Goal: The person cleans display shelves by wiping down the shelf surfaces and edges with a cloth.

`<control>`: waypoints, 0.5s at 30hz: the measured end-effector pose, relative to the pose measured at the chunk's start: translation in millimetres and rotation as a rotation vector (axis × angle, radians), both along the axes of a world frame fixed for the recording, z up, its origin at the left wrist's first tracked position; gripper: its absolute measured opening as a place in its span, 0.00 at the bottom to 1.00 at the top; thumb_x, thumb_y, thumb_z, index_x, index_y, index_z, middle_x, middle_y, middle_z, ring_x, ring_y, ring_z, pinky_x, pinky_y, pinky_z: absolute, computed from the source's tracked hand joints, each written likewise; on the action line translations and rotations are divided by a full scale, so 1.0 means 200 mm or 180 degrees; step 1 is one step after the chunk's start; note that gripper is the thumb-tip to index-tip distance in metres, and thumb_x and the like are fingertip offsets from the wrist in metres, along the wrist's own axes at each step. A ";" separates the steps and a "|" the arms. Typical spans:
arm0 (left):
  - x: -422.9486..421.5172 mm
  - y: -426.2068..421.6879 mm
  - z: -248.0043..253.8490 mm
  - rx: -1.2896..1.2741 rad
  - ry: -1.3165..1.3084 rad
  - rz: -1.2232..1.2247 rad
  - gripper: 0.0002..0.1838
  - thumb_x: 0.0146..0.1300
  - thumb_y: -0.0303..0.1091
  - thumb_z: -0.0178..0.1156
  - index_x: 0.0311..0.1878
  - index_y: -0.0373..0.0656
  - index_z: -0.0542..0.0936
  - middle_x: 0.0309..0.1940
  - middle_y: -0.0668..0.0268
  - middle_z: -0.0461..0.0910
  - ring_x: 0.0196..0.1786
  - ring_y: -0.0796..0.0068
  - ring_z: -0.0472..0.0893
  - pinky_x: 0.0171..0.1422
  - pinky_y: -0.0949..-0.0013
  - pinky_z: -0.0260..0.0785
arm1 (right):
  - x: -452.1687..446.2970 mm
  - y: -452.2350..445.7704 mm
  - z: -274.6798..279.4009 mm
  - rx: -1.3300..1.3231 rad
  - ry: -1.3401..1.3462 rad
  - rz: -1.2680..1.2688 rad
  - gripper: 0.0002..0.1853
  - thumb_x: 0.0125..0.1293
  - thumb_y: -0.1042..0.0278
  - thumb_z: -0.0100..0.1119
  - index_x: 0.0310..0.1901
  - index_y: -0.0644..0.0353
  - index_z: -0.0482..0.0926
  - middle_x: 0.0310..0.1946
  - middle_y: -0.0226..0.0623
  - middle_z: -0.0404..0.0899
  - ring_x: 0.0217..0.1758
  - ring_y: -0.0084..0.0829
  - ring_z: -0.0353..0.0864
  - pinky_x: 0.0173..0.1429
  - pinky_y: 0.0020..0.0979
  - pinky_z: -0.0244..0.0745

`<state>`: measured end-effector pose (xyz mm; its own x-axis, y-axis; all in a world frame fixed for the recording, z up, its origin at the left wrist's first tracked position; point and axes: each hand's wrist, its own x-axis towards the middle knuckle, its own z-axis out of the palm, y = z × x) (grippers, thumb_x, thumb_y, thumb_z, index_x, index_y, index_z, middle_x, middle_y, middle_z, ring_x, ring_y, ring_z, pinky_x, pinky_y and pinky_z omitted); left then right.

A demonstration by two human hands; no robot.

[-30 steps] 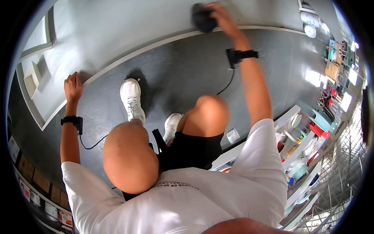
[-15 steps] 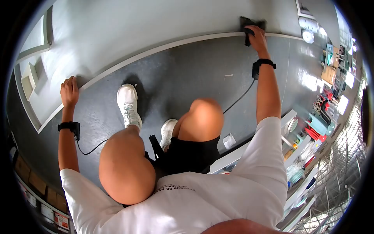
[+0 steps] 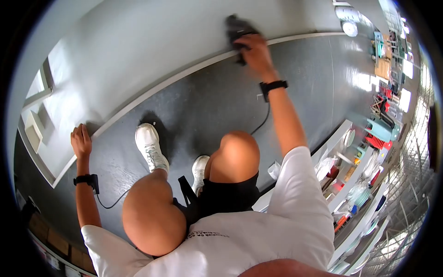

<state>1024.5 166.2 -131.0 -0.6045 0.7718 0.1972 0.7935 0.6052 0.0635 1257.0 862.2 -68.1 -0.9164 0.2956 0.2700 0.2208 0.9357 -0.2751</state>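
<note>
In the head view, my right hand (image 3: 256,51) is closed on a dark cloth (image 3: 237,28), which is bunched and blurred by motion. The cloth lies against a broad white shelf (image 3: 152,51) and hangs a little over its front edge. My left hand (image 3: 81,141) grips the same shelf's edge near its left corner, fingers together over the rim. Both wrists carry a black band with a cable.
Below the shelf is a grey floor (image 3: 194,101), with my white shoes (image 3: 148,143) on it. A small white box-like piece (image 3: 34,131) sits at the shelf's left end. Racks of dishes (image 3: 360,198) stand at right. A round white object (image 3: 349,29) is at the far end.
My right hand has swept left along the shelf edge with the cloth. My left hand stays on the edge, while the whole view has shifted slightly.
</note>
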 end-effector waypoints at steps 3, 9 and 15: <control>-0.01 -0.16 -0.15 -0.0547 0.0365 -0.0066 0.13 0.73 0.33 0.49 0.44 0.34 0.79 0.43 0.54 0.82 0.43 0.52 0.78 0.49 0.54 0.68 | 0.30 0.39 0.15 0.0186 0.0094 -0.1207 0.17 0.50 0.78 0.56 0.42 0.55 0.87 0.40 0.46 0.81 0.50 0.50 0.79 0.58 0.46 0.75; 0.03 0.32 0.35 -0.2870 -0.0816 0.0931 0.19 0.73 0.45 0.48 0.56 0.41 0.75 0.51 0.53 0.78 0.56 0.53 0.77 0.57 0.47 0.72 | 1.03 0.29 0.82 -0.0276 -0.0090 -0.1701 0.16 0.52 0.82 0.53 0.41 0.62 0.85 0.40 0.48 0.81 0.46 0.52 0.81 0.55 0.43 0.76; 0.05 0.67 0.97 -0.2200 -0.2358 0.0233 0.12 0.69 0.40 0.54 0.51 0.45 0.76 0.50 0.55 0.80 0.55 0.52 0.79 0.59 0.49 0.72 | 1.05 -0.36 1.31 -0.1647 0.0203 -0.1988 0.20 0.60 0.79 0.58 0.55 0.62 0.78 0.49 0.49 0.80 0.53 0.51 0.81 0.59 0.40 0.75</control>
